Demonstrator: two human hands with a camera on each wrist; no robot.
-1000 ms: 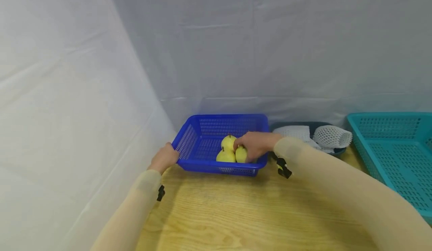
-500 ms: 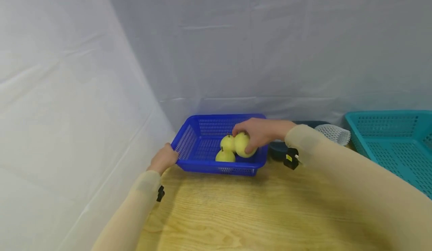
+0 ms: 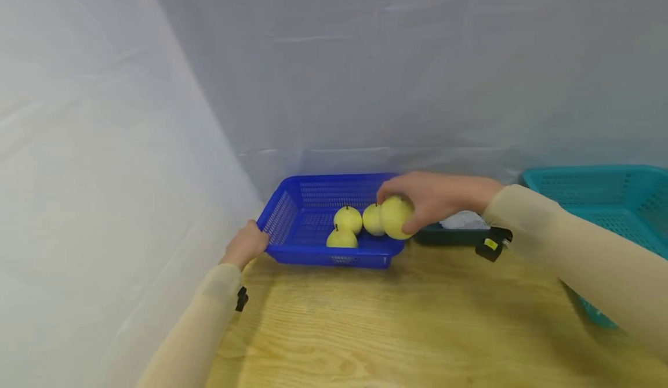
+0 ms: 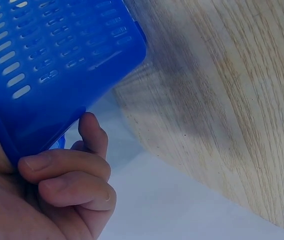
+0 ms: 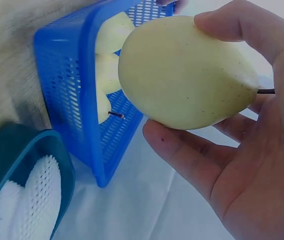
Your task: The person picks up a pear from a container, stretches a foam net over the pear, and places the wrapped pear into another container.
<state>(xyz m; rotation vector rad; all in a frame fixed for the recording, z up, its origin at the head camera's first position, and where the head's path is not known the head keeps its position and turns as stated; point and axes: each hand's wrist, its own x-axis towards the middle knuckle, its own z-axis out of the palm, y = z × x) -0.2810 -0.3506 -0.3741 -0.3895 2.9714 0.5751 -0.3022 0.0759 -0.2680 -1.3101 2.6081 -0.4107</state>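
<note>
A pale yellow pear (image 5: 187, 72) with a dark stem is gripped between the thumb and fingers of my right hand (image 3: 433, 195). In the head view this pear (image 3: 395, 217) overlaps the right end of a blue slotted basket (image 3: 323, 256). Inside the basket lie three more pears (image 3: 348, 220), grouped toward its right side. My left hand (image 3: 245, 244) holds the basket's left rim. The left wrist view shows its fingers (image 4: 74, 167) curled at the basket's corner (image 4: 57, 105).
Right of the basket stands a dark green tub (image 5: 24, 142) with white foam net sleeves (image 5: 37, 200) in it. A larger teal basket (image 3: 605, 208) is farther right, partly behind the right forearm. A wooden table (image 3: 334, 318) lies beneath, with white sheeting (image 3: 334, 75) behind and at left.
My right hand has lifted a pear from among the others and carried it up and to the right, to the basket's right end. My left hand keeps its hold on the rim.
</note>
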